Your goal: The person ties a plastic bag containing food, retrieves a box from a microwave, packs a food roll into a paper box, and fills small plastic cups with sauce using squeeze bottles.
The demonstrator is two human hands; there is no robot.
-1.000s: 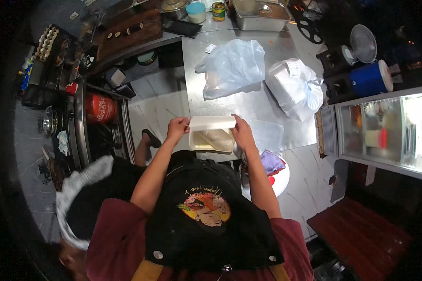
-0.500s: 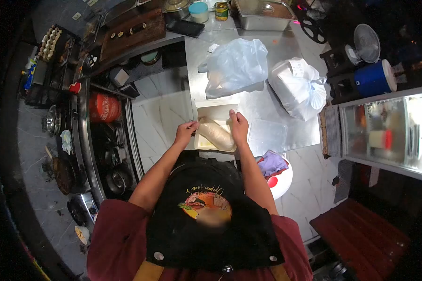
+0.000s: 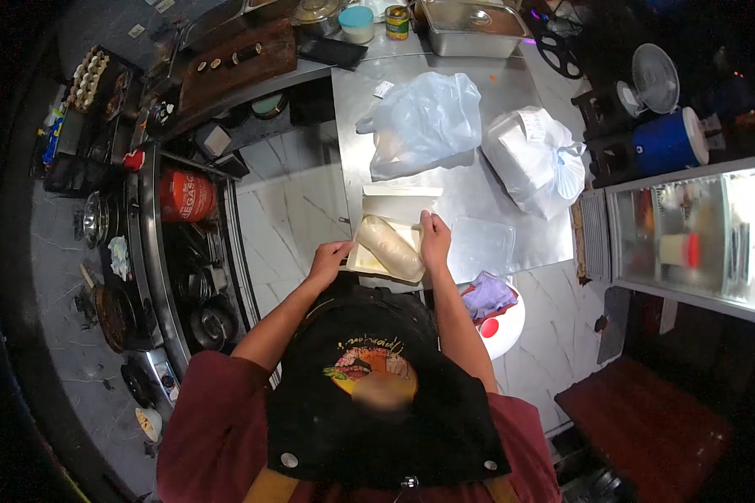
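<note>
An open cardboard food box (image 3: 366, 266) is between my hands at the near edge of the metal table, its lid (image 3: 401, 203) folded back away from me. Inside, lying at a slant, is a long pale wrapped roll (image 3: 390, 249); the wrap hides what it is made of. My left hand (image 3: 334, 256) pinches the box's left wall. On the other side, my right hand (image 3: 434, 238) grips the right wall near the lid's hinge, thumb on top. Just right of that hand, a clear plastic lid or tray (image 3: 482, 245) lies flat on the table.
A bluish plastic bag (image 3: 428, 121) and a tied white bag (image 3: 530, 159) stand on the metal table (image 3: 512, 84). Purple cloth (image 3: 488, 296) lies on a white round stool (image 3: 505, 331) at right. A lit glass-door fridge (image 3: 684, 239) is farther right, a steel shelf with pans (image 3: 212, 323) at left.
The box has shifted slightly right and towards me, with both hands on it. My right hand has slid lower along its side, and the lid shows more fully.
</note>
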